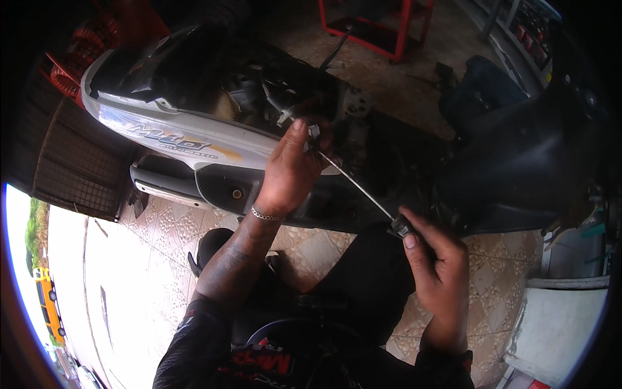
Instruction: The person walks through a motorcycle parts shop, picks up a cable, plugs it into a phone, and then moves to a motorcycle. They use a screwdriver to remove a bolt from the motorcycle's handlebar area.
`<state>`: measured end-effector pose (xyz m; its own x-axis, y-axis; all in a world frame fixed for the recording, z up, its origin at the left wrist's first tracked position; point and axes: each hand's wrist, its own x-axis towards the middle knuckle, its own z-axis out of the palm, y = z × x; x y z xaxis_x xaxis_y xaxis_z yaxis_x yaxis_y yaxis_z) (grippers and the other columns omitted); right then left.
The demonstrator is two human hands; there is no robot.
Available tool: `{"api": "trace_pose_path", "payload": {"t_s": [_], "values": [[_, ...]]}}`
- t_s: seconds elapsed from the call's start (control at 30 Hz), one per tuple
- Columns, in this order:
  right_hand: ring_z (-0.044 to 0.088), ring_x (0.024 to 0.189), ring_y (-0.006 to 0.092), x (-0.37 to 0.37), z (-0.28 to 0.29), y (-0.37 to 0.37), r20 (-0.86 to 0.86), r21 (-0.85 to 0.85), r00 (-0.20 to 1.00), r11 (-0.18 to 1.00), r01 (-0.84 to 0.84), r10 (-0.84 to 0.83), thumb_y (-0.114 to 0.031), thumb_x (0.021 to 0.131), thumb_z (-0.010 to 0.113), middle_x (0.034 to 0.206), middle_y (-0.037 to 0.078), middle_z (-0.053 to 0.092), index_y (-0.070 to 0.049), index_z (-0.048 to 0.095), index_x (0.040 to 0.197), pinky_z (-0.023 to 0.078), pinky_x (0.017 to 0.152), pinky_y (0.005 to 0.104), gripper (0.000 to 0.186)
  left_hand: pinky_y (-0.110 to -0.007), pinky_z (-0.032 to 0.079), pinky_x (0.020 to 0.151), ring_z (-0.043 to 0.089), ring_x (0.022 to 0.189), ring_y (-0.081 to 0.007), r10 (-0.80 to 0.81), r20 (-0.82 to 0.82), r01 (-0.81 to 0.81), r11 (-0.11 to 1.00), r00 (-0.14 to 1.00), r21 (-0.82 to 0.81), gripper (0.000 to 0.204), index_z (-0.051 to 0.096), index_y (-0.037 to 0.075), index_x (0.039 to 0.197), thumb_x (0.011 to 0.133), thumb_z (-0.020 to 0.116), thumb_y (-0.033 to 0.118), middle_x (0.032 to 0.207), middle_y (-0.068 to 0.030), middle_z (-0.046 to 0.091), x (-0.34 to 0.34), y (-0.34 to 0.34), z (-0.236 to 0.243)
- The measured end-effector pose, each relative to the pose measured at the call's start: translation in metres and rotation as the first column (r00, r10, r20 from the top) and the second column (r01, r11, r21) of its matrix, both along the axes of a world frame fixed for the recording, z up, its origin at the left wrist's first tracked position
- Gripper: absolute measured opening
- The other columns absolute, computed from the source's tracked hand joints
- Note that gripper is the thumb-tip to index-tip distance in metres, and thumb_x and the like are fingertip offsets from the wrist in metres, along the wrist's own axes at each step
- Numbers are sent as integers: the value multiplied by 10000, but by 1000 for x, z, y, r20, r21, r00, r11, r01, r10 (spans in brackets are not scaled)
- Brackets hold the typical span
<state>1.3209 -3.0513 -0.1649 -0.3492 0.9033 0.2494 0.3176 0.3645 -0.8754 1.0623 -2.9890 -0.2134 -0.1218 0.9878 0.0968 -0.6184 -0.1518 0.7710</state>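
In my right hand is a screwdriver, its dark handle gripped between thumb and fingers. The long thin metal shaft slants up and left, and its tip ends beside my left hand. Closed near the scooter's opened middle, that left hand pinches a small light-coloured connector on dark wiring; the fingers partly hide it. In front of me lies a scooter with a white side panel and a dark rear cover. Wires and a metal engine part are exposed beside my left fingers.
A red wheeled cart stands behind the scooter. Dark plastic bodywork lies at the right, above a white container. At the left are a red coiled hose and dark mesh. Patterned tiles cover the floor.
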Motion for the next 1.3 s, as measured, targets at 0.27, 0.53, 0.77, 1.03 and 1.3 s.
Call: {"api": "trace_pose_path", "payload": {"t_s": [0.27,0.53,0.77,1.03,1.3], "values": [[673,839,191,0,8,-3,36,77,999,997,20,-23,-68,926,622,962,140,712,-4,670,1209,504,771,290,294,-338,451,783,498,840,-152,-7,-10,7,1000,1000,-19,433,561,70,1200,1055,395,443,907,-25,521,0,-3,3],[570,820,108,65,-50,9,-107,-133,935,936,324,-339,-180,978,593,917,43,663,17,652,1189,451,788,251,294,-324,436,756,461,782,-137,-126,19,125,991,992,57,451,553,75,1198,1058,372,463,869,-9,484,-8,-2,1],[492,931,184,128,-222,-35,-125,36,732,734,678,-670,-221,1023,515,1060,109,540,45,501,1186,406,861,312,312,-316,429,756,449,788,-132,-136,23,136,990,990,33,461,520,80,1235,1058,360,474,862,2,460,-9,-3,3],[506,1004,370,182,-412,-164,564,57,430,553,831,-705,-296,1054,421,1087,248,522,61,521,1133,422,917,444,379,-301,419,754,438,790,-122,-178,8,177,983,984,47,467,512,91,1261,1056,358,482,852,11,440,-5,-4,5],[613,994,480,203,-497,-190,831,-347,389,177,921,-397,-496,994,405,1101,311,609,79,544,1128,496,895,547,606,-294,424,741,437,775,-116,-197,35,195,980,980,48,492,492,96,1315,1051,369,492,860,12,453,-3,-8,7]]}}
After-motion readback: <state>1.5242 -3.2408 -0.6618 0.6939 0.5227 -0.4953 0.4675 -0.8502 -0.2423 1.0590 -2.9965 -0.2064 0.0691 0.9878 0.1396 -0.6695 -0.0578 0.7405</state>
